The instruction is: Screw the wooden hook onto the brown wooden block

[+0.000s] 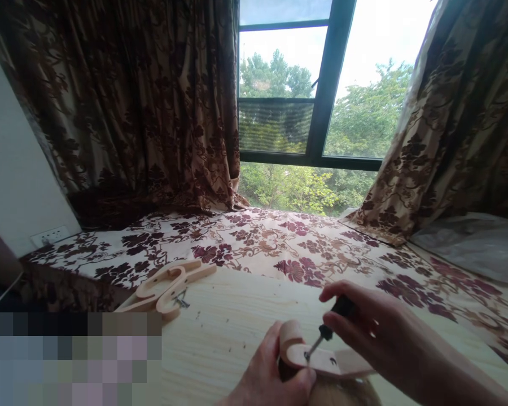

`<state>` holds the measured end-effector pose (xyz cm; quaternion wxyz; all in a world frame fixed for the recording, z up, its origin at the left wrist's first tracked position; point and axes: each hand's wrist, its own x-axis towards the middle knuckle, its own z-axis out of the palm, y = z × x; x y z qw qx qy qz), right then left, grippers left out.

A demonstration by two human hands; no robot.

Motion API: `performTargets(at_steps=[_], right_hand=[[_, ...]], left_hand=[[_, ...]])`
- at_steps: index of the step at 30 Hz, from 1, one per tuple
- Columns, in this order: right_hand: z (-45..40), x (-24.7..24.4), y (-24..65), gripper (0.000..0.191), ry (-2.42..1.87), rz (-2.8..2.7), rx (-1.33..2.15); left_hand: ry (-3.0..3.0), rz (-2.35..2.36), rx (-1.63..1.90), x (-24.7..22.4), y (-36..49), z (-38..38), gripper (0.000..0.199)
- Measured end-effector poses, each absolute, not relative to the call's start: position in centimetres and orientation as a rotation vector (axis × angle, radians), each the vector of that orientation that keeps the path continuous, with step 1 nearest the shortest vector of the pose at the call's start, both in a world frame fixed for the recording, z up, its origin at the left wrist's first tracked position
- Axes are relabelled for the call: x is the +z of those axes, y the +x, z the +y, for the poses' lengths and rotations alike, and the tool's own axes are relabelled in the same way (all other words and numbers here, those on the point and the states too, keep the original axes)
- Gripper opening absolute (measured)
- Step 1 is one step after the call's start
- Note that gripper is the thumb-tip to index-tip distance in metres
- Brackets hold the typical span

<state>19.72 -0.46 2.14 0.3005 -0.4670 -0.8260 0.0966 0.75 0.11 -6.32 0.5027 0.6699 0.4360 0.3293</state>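
Note:
A curved pale wooden piece [322, 359] lies low in the view, over a brown rounded object [342, 392] that is partly hidden. My left hand [271, 369] is closed round its curled end, thumb in front and fingers behind. My right hand [364, 327] grips the black handle of a screwdriver [322, 335]. The screwdriver slants down to the left, its tip at a dark screw or hole near the curl. A second dark mark shows on the wood farther right.
More curved wooden pieces [173, 282] and several screws [181, 299] rest at the left of the pale wooden board [220, 321]. Small dark bits dot the board. Behind it are a flowered cloth [262, 237], curtains [173, 101] and a window [317, 113].

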Motion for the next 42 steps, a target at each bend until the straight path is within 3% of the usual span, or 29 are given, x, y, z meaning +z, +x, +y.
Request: performTargets(at_steps=[11,16,23,30,38,42], right_hand=[[-0.2,2.4,19.2,0.023,-1.356,-2.108,0.252],[-1.3,3.1,19.7,0.01,-1.191,-2.246,0.338],[-0.4,2.7,18.6,0.024,-1.299,-2.154,0.278],[-1.0,2.7,18.9,0.011,-1.233,-2.209,0.268],[0.7,1.6,18.9,0.026,-1.346,-2.108,0.159],[0.1,1.7,19.2,0.019,-1.319,-2.17,0.173]], left_hand=[[1.636,1.108,0.805,-5.9,1.0,0.0,0.018],[1.613,1.069,0.798,-5.7,1.0,-0.1,0.019],[1.612,1.07,0.803,-5.7,0.9,-0.1,0.019],[1.546,1.026,0.793,-6.3,0.8,0.1,0.021],[1.532,0.881,0.832,-7.9,0.3,0.8,0.024],[1.555,0.956,0.782,-8.9,-0.1,1.0,0.029]])
